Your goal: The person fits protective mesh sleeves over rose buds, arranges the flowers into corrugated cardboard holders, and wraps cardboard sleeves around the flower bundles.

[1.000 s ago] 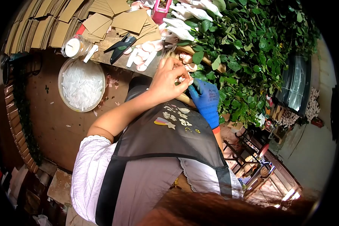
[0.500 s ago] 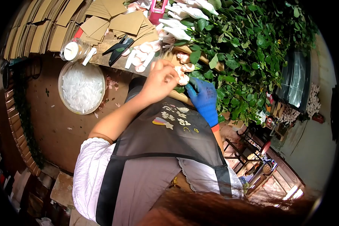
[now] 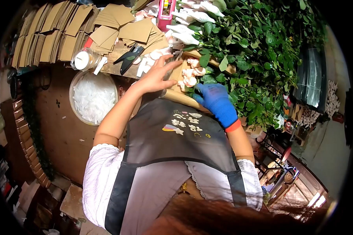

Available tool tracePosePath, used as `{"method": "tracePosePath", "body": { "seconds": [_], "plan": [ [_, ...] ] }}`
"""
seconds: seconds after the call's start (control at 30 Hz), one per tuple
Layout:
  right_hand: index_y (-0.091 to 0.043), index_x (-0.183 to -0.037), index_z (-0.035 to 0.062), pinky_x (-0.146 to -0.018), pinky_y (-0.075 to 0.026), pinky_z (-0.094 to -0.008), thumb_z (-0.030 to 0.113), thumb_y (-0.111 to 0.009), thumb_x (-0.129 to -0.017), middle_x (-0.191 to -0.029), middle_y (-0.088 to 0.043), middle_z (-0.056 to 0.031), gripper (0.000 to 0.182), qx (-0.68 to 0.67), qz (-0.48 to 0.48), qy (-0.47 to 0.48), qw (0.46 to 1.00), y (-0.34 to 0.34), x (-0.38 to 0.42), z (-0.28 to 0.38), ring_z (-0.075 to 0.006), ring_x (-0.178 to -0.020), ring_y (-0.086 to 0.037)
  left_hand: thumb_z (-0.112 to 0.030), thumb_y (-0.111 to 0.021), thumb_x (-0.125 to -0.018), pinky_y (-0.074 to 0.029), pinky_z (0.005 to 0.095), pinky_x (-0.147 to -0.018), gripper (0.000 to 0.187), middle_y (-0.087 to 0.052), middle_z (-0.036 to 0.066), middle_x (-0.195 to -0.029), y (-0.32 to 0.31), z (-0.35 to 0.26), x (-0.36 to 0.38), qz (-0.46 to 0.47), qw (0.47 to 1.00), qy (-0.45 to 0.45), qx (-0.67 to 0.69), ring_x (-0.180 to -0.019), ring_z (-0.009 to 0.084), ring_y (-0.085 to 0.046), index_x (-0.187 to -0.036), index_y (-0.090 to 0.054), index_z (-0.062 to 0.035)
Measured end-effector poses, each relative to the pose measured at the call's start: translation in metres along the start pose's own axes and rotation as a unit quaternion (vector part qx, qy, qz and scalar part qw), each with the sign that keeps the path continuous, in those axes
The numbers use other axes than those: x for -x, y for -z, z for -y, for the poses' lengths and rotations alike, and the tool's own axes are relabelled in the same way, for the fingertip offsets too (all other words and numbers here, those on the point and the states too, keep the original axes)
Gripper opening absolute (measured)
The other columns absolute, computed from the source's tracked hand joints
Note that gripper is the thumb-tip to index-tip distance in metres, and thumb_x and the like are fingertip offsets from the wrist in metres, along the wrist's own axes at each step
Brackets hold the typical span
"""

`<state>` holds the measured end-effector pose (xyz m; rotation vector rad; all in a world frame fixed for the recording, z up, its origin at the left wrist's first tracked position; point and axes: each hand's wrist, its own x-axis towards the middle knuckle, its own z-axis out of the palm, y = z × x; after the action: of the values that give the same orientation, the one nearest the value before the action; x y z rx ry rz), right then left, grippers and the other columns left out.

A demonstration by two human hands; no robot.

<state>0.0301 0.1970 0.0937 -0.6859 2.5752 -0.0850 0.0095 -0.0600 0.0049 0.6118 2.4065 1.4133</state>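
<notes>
My bare left hand [image 3: 160, 77] is open with fingers spread, at the left edge of a corrugated cardboard sheet [image 3: 181, 98]. Several pale pink roses [image 3: 190, 80] lie on that sheet, just right of my left fingertips. In a blue glove, my right hand [image 3: 212, 95] is curled at the lower right of these blooms, beside their leaves. Whatever its fingers grip is hidden by the glove and leaves. Black-handled cutters [image 3: 128, 58] lie on the wooden table [image 3: 114, 69] to the left, near loose pink petals [image 3: 160, 53].
Stacked brown cards [image 3: 51, 45] line the back left. A round tub [image 3: 93, 98] of white strips stands below the table edge. White-netted blooms [image 3: 183, 34] and a pink tape dispenser [image 3: 165, 16] are at the back. Dense green foliage [image 3: 262, 58] fills the right.
My left hand has left the roses, moved left and spread its fingers. My gloved hand has turned and stays beside the blooms. The whole view has shifted slightly.
</notes>
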Motion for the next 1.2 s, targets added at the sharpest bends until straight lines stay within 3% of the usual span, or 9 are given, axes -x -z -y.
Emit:
{"method": "tracePosePath", "body": {
  "seconds": [0.13, 0.27, 0.37, 0.5, 0.6, 0.63, 0.73, 1.0, 1.2],
  "plan": [
    [-0.064, -0.097, 0.0144, -0.075, -0.051, -0.0463, 0.036, -0.062, -0.09, -0.084, -0.069, -0.0116, 0.023, 0.012, 0.059, 0.018, 0.998, -0.001, -0.004, -0.001, -0.0311, -0.084, -0.067, -0.028, -0.076, -0.081, -0.03, 0.0454, -0.116, 0.077, -0.028, 0.024, -0.154, -0.004, 0.01, -0.007, 0.047, 0.999, -0.011, 0.022, -0.143, 0.0401, -0.029, -0.151, -0.044, -0.0234],
    [-0.065, -0.097, 0.0147, -0.075, -0.052, -0.0453, 0.03, -0.061, -0.09, -0.085, -0.069, -0.0118, 0.017, 0.026, 0.039, 0.1, 0.994, -0.005, -0.009, -0.007, -0.0303, -0.086, -0.069, -0.029, -0.075, -0.08, -0.029, 0.0455, -0.117, 0.082, -0.027, 0.025, -0.155, -0.006, 0.009, -0.008, 0.058, 0.998, -0.005, 0.009, -0.143, 0.0392, -0.029, -0.153, -0.039, -0.022],
    [-0.065, -0.095, 0.0143, -0.073, -0.051, -0.0452, 0.026, -0.062, -0.088, -0.083, -0.068, -0.0126, 0.013, 0.041, 0.051, 0.111, 0.992, -0.01, -0.017, -0.005, -0.0311, -0.084, -0.068, -0.033, -0.074, -0.08, -0.027, 0.045, -0.117, 0.086, -0.03, 0.025, -0.151, -0.007, 0.01, -0.01, 0.076, 0.997, -0.015, 0.027, -0.143, 0.0385, -0.029, -0.153, -0.033, -0.0109],
    [-0.065, -0.095, 0.0143, -0.071, -0.051, -0.0461, 0.025, -0.065, -0.086, -0.081, -0.067, -0.0129, 0.014, 0.021, 0.037, 0.131, 0.991, -0.013, -0.017, -0.009, -0.0327, -0.079, -0.067, -0.048, -0.08, -0.076, -0.027, 0.0438, -0.118, 0.104, -0.034, 0.025, -0.142, -0.006, -0.02, -0.022, 0.103, 0.993, 0.056, 0.017, -0.142, 0.0403, -0.029, -0.148, -0.026, 0.0036],
    [-0.066, -0.101, 0.0164, -0.072, -0.052, -0.0459, 0.031, -0.066, -0.087, -0.084, -0.069, -0.0122, 0.02, -0.017, 0.029, 0.076, 0.997, 0.001, 0.001, -0.009, -0.0325, -0.081, -0.068, -0.049, -0.086, -0.071, -0.027, 0.0441, -0.118, 0.114, -0.031, 0.026, -0.144, -0.018, -0.009, -0.019, 0.069, 0.998, 0.011, 0.001, -0.141, 0.0408, -0.028, -0.149, -0.021, 0.0009],
    [-0.067, -0.103, 0.0172, -0.072, -0.052, -0.0458, 0.033, -0.067, -0.088, -0.086, -0.07, -0.0121, 0.022, -0.035, 0.027, 0.046, 0.998, 0.009, 0.009, -0.007, -0.0324, -0.081, -0.068, -0.043, -0.089, -0.07, -0.028, 0.0441, -0.117, 0.112, -0.03, 0.025, -0.144, -0.015, -0.012, -0.018, 0.073, 0.997, 0.001, -0.002, -0.14, 0.0403, -0.03, -0.148, -0.02, -0.0012],
    [-0.068, -0.109, 0.0195, -0.073, -0.053, -0.0453, 0.039, -0.066, -0.089, -0.091, -0.071, -0.0109, 0.028, -0.091, -0.081, -0.049, 0.991, 0.015, 0.017, -0.002, -0.032, -0.083, -0.069, -0.04, -0.089, -0.07, -0.028, 0.044, -0.116, 0.106, -0.032, 0.025, -0.141, -0.015, -0.006, -0.015, 0.073, 0.997, -0.013, 0.02, -0.138, 0.0402, -0.031, -0.146, -0.024, -0.0028],
    [-0.066, -0.105, 0.0152, -0.072, -0.053, -0.0462, 0.037, -0.059, -0.093, -0.088, -0.071, -0.0119, 0.026, -0.124, -0.099, -0.013, 0.987, -0.033, -0.02, -0.011, -0.0317, -0.081, -0.069, -0.039, -0.089, -0.071, -0.026, 0.0454, -0.117, 0.101, -0.033, 0.023, -0.139, -0.014, -0.005, -0.019, 0.103, 0.994, -0.014, -0.011, -0.138, 0.0402, -0.028, -0.144, -0.028, -0.004],
    [-0.06, -0.104, 0.0154, -0.068, -0.051, -0.0475, 0.036, -0.059, -0.094, -0.081, -0.067, -0.0117, 0.023, -0.012, -0.053, 0.042, 0.998, -0.031, -0.026, -0.008, -0.0341, -0.076, -0.066, -0.038, -0.088, -0.071, -0.028, 0.0441, -0.116, 0.096, -0.034, 0.022, -0.139, -0.014, -0.011, -0.021, 0.1, 0.994, 0.039, 0.033, -0.137, 0.0385, -0.031, -0.142, -0.032, -0.0048]
  ]
}}
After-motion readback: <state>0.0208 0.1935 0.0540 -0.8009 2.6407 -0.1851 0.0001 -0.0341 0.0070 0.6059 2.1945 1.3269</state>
